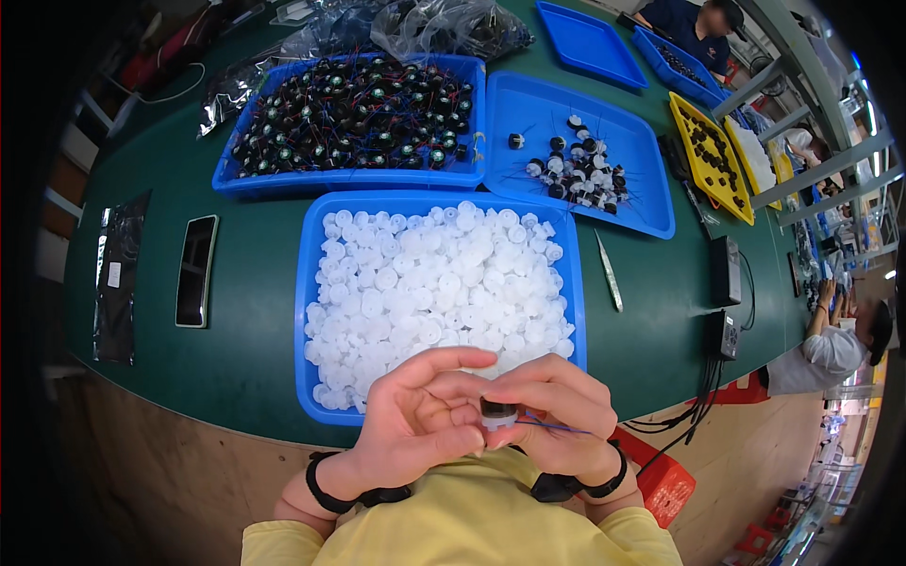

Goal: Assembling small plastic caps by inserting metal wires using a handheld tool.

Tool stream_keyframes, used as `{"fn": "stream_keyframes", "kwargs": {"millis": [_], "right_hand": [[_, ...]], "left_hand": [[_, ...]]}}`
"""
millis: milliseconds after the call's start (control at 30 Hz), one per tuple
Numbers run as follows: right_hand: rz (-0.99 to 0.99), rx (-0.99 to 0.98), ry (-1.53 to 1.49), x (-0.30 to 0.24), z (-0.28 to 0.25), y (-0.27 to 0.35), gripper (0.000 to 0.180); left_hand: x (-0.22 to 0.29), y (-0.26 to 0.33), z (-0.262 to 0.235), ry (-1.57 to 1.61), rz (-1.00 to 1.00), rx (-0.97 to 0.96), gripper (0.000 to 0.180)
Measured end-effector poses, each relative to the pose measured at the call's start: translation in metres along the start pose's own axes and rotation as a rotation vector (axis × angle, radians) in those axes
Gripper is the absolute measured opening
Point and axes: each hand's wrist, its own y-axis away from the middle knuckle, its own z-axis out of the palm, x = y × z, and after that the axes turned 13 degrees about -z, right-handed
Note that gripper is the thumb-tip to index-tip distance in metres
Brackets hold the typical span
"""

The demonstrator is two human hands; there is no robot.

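Note:
Close to my body, in front of the tray of white caps, my two hands meet. A small black cylindrical motor [497, 410] with a white plastic cap on its lower end is pinched in the fingers of my right hand [562, 415]. Thin blue and dark wires trail from it to the right, across that hand. My left hand [411, 406] is beside it, palm turned up, index finger stretched and the other fingers loosely curled. Its thumb and fingertips come up to the motor's left side; whether they press on it is hard to see.
A blue tray [304, 311] of white plastic caps lies before me. Behind are a blue bin [226, 174] of wired motors and a blue tray [651, 222] with capped motors. Tweezers [609, 272] and a phone [196, 272] flank the caps. Power adapters [725, 272] sit right; co-workers are farther off.

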Motion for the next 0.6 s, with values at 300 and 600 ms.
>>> {"fn": "stream_keyframes", "kwargs": {"millis": [300, 600], "right_hand": [[0.025, 0.095, -0.243, -0.003, 0.008, 0.006, 0.036], [0.069, 0.109, -0.353, -0.009, 0.01, 0.002, 0.027]], "left_hand": [[-0.015, 0.001, 0.006, -0.145, 0.34, 0.05, 0.032], [-0.015, -0.001, 0.012, -0.361, 0.598, 0.051, 0.031]]}}
